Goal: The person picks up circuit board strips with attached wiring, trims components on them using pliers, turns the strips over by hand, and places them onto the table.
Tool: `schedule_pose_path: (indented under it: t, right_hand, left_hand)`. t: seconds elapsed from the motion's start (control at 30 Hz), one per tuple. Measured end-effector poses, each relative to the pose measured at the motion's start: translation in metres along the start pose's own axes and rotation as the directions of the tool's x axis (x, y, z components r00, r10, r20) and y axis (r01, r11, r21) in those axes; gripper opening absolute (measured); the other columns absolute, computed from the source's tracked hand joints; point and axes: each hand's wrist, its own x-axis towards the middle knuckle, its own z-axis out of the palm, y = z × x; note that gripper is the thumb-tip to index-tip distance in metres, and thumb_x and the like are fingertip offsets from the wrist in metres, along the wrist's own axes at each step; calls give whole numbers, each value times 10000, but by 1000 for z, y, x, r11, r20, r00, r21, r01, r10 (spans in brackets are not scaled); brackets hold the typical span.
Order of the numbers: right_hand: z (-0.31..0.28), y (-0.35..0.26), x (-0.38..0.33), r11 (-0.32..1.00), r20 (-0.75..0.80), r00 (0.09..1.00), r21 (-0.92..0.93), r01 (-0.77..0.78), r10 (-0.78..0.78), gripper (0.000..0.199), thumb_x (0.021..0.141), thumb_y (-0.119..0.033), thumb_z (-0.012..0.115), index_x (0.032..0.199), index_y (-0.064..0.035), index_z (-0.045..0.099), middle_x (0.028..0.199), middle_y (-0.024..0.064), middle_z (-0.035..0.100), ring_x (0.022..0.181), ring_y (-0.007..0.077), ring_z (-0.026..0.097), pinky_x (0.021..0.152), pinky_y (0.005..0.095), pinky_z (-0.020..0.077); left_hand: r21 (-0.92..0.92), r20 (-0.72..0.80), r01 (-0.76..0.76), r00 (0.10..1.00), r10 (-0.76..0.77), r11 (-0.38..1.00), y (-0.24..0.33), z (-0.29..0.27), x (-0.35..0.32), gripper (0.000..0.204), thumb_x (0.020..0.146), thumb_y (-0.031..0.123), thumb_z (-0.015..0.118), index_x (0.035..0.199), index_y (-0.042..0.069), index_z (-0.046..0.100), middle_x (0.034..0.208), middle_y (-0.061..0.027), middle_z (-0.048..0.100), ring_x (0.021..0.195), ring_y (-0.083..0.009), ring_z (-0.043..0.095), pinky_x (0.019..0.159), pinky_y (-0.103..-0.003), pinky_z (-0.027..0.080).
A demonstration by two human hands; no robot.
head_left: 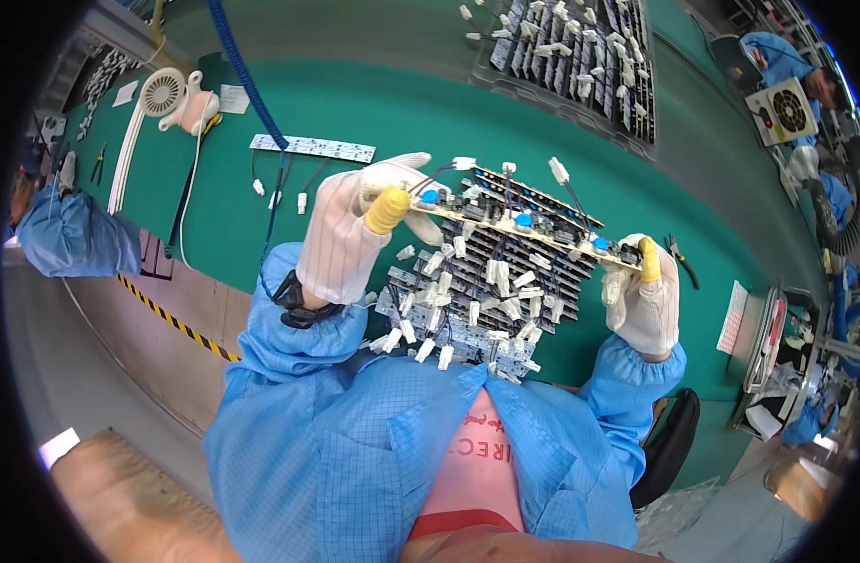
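Head view: green bench (374, 94) under long circuit board (519, 223), probably factory.

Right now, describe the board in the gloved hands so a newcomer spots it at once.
Start at the green bench. The left hand and right hand hold the long circuit board by its ends, above a stack of boards. It alone is lifted edge-on, showing blue round parts.

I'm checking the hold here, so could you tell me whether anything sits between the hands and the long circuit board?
Nothing visible does. The left hand and right hand already grip the ends of the circuit board, above the stacked boards.
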Motion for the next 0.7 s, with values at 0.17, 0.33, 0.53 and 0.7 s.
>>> schedule_pose_path:
  t: [0.17, 0.33, 0.53, 0.7]
  right_hand:
    - [11, 1, 8, 984, -43, 984, -61, 170, -173, 462, 800, -343, 704, 1101, -45, 520, 814, 26, 575, 480, 17, 390, 414, 126, 279]
    - [12, 3, 15, 928, 50, 960, -245, 281, -277, 465, 784, -242, 713, 1149, -37, 511, 1026, 78, 544, 582, 39, 458, 440, 149, 321]
    - [-20, -5, 44, 676, -129, 965, -735, 61, -227, 341, 817, -64, 610, 1154, -54, 558, 1006, 45, 568, 714, 103, 547, 637, 250, 487]
    - [-50, 45, 72, 183, 217, 919, -940, 287, -329, 130, 730, -69, 666, 848, -89, 613, 900, 82, 605, 913, 283, 568, 810, 366, 454]
  left_hand:
    - [-897, 70, 144, 980, -187, 418, 5, 21, 3, 565, 919, 444, 485, 1218, -36, 485, 854, -141, 646, 743, -199, 641, 731, -299, 514]
    - [-573, -52, 147, 975, -214, 806, -18, 2, 12, 254, 943, 223, 504, 1045, -7, 537, 940, -166, 654, 762, -169, 639, 678, -258, 508]
    - [30, -371, 213, 910, -187, 977, -125, -98, 22, 224, 821, 53, 418, 936, 16, 607, 851, -62, 590, 745, -119, 545, 700, -255, 447]
    - [540, -353, 341, 922, -161, 769, -180, -92, 24, 236, 745, 38, 584, 908, 169, 693, 967, -137, 643, 866, -304, 611, 772, -359, 473]
